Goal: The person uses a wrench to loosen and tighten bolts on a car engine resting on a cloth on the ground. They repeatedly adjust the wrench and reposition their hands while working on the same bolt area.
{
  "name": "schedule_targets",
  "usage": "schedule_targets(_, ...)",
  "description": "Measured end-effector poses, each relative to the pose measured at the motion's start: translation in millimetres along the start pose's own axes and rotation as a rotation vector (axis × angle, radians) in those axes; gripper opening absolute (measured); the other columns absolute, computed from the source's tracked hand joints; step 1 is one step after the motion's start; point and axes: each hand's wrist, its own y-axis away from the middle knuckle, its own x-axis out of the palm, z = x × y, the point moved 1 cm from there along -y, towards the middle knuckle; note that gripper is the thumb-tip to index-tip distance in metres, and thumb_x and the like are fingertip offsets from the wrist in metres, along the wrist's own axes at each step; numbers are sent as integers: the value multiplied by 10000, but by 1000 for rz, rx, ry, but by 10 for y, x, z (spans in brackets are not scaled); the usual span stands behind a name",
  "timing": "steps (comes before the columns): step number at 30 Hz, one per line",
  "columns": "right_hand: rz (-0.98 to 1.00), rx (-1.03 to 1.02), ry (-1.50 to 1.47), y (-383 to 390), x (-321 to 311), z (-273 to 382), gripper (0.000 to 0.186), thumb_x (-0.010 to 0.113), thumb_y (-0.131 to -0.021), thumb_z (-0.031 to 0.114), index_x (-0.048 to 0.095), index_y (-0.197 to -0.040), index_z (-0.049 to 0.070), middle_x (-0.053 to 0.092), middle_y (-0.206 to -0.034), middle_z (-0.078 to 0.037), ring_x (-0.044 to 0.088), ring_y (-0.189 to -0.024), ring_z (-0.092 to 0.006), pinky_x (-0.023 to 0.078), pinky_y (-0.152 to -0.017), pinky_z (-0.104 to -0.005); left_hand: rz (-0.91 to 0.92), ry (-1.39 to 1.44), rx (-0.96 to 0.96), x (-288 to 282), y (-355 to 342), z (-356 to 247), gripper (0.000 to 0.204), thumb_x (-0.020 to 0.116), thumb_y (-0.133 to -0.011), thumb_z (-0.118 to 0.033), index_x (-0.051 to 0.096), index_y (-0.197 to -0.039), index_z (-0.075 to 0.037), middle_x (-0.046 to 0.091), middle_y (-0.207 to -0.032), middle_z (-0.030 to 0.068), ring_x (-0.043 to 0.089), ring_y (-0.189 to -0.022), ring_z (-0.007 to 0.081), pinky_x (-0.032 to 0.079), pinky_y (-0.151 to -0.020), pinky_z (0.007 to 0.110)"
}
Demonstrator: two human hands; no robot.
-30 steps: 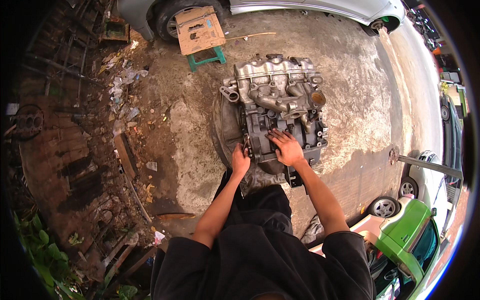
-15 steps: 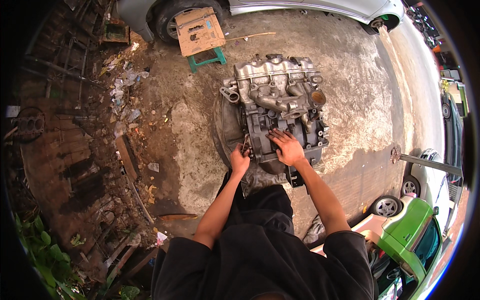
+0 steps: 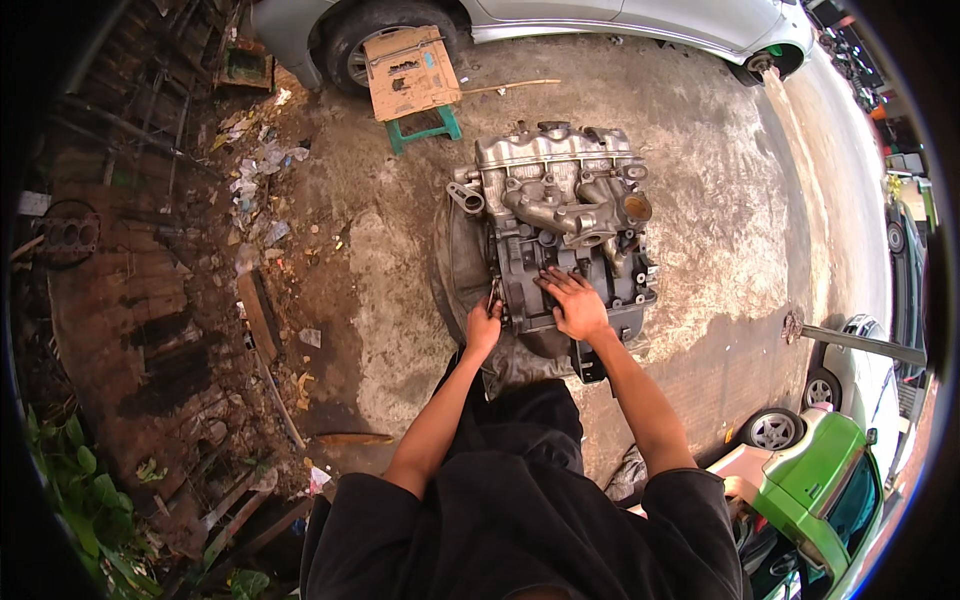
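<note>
An engine (image 3: 560,215) sits on the ground in front of my legs, its ribbed silver cover on the far side and its dark block nearer me. My right hand (image 3: 576,306) lies on the block's near part, fingers stretched out and spread, holding nothing. At the block's left edge, my left hand (image 3: 484,326) is closed, fingers pinched at a slim, shiny metal piece. What that piece is, a tool or an engine part, is too small to make out. A curved manifold (image 3: 560,210) crosses the engine's middle, beyond both hands.
Behind the engine stands a green stool (image 3: 425,130) with cardboard (image 3: 410,75) on top. A silver car (image 3: 560,12) is parked beyond it. Litter (image 3: 250,180) and planks (image 3: 258,315) lie leftward. To the right are a metal post (image 3: 860,342) and a green vehicle (image 3: 825,460).
The whole view has shifted slightly, so the engine and stool sit a little lower in the picture. Both hands keep their places on the engine, the left still pinched, the right still flat.
</note>
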Motion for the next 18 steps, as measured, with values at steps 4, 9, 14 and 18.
schedule_targets(4, 8, 1, 11, 7, 19, 3, 643, 602, -839, 168, 459, -1465, 177, 475, -1522, -40, 366, -1457, -205, 279, -1214, -460, -85, -86, 133, 6, 72, 33, 377, 562, -1011, -138, 545, -1345, 35, 654, -1197, 262, 637, -1082, 421, 471, -867, 511)
schedule_targets(9, 12, 8, 13, 8, 12, 5, 639, 603, -838, 167, 461, -1461, 176, 468, -1528, -30, 363, -1458, -198, 279, -1215, -461, -21, -80, 118, -24, 74, -45, 458, 556, -1002, -97, 477, -1431, 42, 633, -1258, 285, 623, -1143, 421, 490, -922, 481)
schedule_targets(14, 26, 17, 19, -5, -12, 20, 639, 602, -836, 162, 462, -1459, 177, 462, -1531, -21, 360, -1458, -195, 281, -1215, -454, -7, -93, -14, -28, 76, -140, 462, 538, -1019, -111, 461, -1450, 35, 645, -1234, 286, 633, -1122, 418, 499, -906, 499)
schedule_targets(18, 27, 26, 9, -6, -15, 28, 647, 602, -829, 148, 464, -1460, 176, 472, -1523, -31, 368, -1454, -205, 288, -1212, -451, 2, -103, -47, 6, 18, -105, 422, 529, -1035, -156, 496, -1410, 33, 668, -1178, 273, 649, -1060, 417, 498, -851, 507)
